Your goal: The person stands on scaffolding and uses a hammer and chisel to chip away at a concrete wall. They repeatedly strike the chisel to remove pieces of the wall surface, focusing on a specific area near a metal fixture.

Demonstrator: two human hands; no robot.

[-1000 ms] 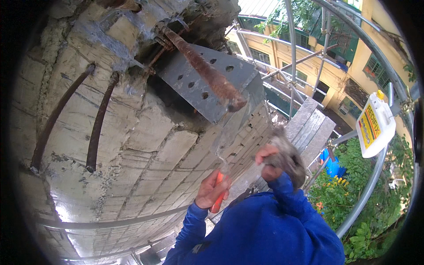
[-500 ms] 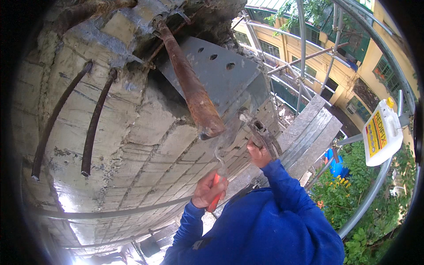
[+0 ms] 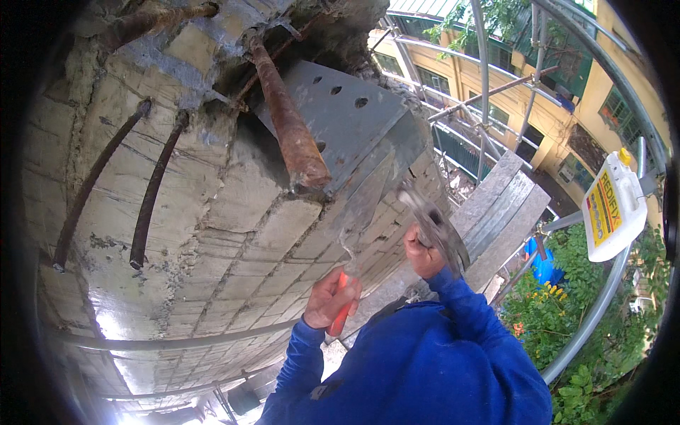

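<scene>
My left hand [image 3: 328, 297] is closed round the orange handle of a trowel [image 3: 363, 205]. Its pale, smeared blade points up and away, lying over or against the lower right edge of a grey metal plate [image 3: 347, 120] with round holes. I cannot tell whether the blade touches the plate. My right hand [image 3: 423, 253] grips a worn metal hammer [image 3: 433, 221], blurred by motion, its head just right of the trowel blade. A thick rusty bar [image 3: 292, 138] sticks out of the wall in front of the plate.
A pale block-patterned wall [image 3: 219, 219] fills the left, with two dark bent rebars [image 3: 157, 191] jutting out. Scaffold boards [image 3: 496, 205] and curved metal tubes [image 3: 598, 312] stand to the right. A white jug with a yellow cap [image 3: 615, 205] hangs or stands by the tubes, above green plants [image 3: 581, 347].
The hammer has swung slightly down and right, away from the trowel, and is now blurred. My left hand and the trowel have shifted a little left. The whole view has moved slightly.
</scene>
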